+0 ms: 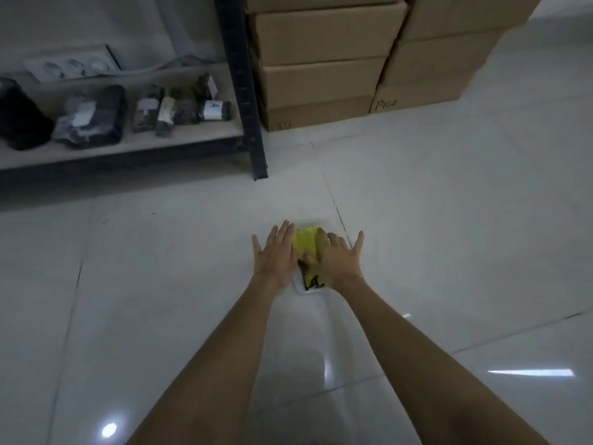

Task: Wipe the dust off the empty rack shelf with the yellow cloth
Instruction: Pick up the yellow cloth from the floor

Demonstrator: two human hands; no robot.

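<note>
fingers [282, 231] of both our hands lie straight and spread, gripping nothing.
yellow cloth [308, 244] sits on the floor [449, 220] between our left hand [276, 256] and right hand [337, 256]; pickup comes next, then the shelf [128, 146].

Glossy pale grey tiled floor [449, 220] with dark grout lines, mirroring bright ceiling light. At left, black metal rack upright [247, 91] carrying a low beige board shelf [179, 136]. Behind, stacked brown cardboard boxes [321, 59]; grey wall [96, 20].
</note>
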